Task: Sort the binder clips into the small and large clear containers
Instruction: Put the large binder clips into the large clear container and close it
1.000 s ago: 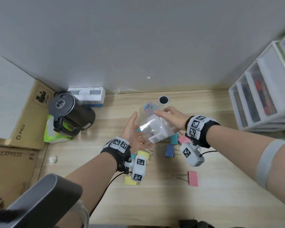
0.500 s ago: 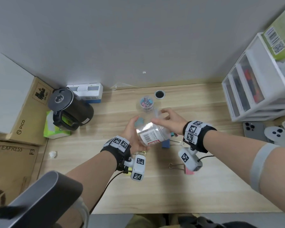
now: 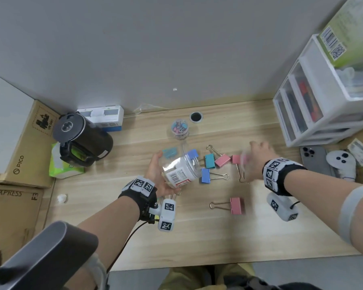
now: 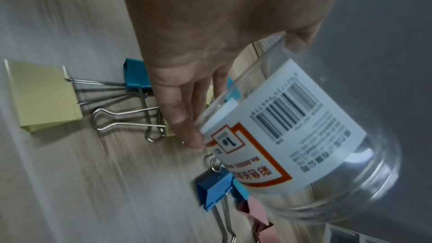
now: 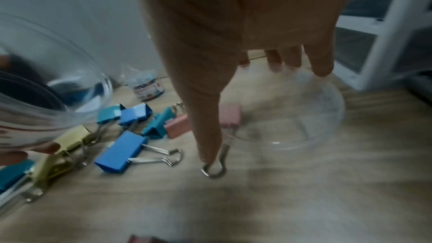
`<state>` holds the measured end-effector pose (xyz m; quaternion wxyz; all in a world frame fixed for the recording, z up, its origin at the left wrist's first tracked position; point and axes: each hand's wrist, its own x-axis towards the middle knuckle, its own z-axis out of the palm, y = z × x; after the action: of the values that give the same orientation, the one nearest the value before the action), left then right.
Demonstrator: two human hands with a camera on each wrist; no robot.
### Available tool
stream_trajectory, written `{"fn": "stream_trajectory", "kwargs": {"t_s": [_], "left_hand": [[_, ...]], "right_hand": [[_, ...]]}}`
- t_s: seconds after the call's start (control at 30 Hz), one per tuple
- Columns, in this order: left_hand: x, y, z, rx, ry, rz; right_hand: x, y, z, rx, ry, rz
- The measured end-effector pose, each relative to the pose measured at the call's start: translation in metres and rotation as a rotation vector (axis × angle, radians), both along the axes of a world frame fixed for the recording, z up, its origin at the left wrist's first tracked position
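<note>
My left hand (image 3: 155, 174) grips the large clear jar (image 3: 180, 170), which has a white barcode label. The jar is tilted, its open mouth toward the right, just above the desk. My right hand (image 3: 258, 152) is blurred to the right of the jar. It pinches the jar's clear round lid (image 5: 292, 117) between thumb and fingers, low over the desk. Several large binder clips lie between the hands, among them a blue clip (image 3: 205, 175), a teal clip (image 3: 210, 161) and pink clips (image 3: 222, 160). Another pink clip (image 3: 237, 206) lies nearer me. Yellow clips (image 4: 44, 95) lie under my left hand. The small clear container (image 3: 179, 127) holds small clips and stands behind.
A black kettle (image 3: 82, 139) and a green tissue pack (image 3: 65, 170) are at the left, beside cardboard boxes (image 3: 19, 143). A white drawer unit (image 3: 314, 107) stands at the right, with a phone (image 3: 314, 160) and a white controller (image 3: 342, 162) in front of it. A cable hole (image 3: 196, 117) is near the wall.
My right hand has left the top of the jar and swung right with the clear lid. The left hand has kept the jar and tilted it lower. The clips underneath now show.
</note>
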<state>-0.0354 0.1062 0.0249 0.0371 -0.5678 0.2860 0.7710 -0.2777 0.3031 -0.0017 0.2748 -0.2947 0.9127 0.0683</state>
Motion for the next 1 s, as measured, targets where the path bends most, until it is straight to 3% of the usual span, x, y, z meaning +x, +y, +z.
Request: {"fn": "stream_trajectory", "kwargs": {"t_s": [0.13,0.27,0.37,0.47,0.53,0.6,0.87,1.0], "left_hand": [[-0.002,0.009,-0.007,0.0,-0.016,0.017],[-0.006,0.016,-0.014,0.006,-0.005,0.025],[-0.01,0.016,-0.015,0.006,-0.009,-0.008],[-0.012,0.013,-0.007,0.009,-0.013,-0.012],[-0.012,0.01,-0.003,0.011,-0.019,0.014],[-0.011,0.006,0.0,0.007,-0.007,0.027],[0.004,-0.002,-0.001,-0.002,-0.015,0.068],[0.009,-0.002,-0.006,0.018,-0.025,0.069]], "right_hand": [[0.004,0.021,-0.027,0.084,0.135,-0.054],[0.006,0.032,-0.044,0.162,0.11,0.055],[0.014,0.033,-0.044,0.225,0.12,-0.016],[0.013,0.026,-0.037,0.08,0.125,0.008],[0.009,0.015,-0.033,-0.122,0.048,-0.003],[0.008,-0.002,-0.029,-0.202,0.004,-0.027],[0.016,-0.04,-0.036,-0.017,-0.02,0.003],[0.017,-0.041,-0.041,-0.031,-0.017,-0.049]]}}
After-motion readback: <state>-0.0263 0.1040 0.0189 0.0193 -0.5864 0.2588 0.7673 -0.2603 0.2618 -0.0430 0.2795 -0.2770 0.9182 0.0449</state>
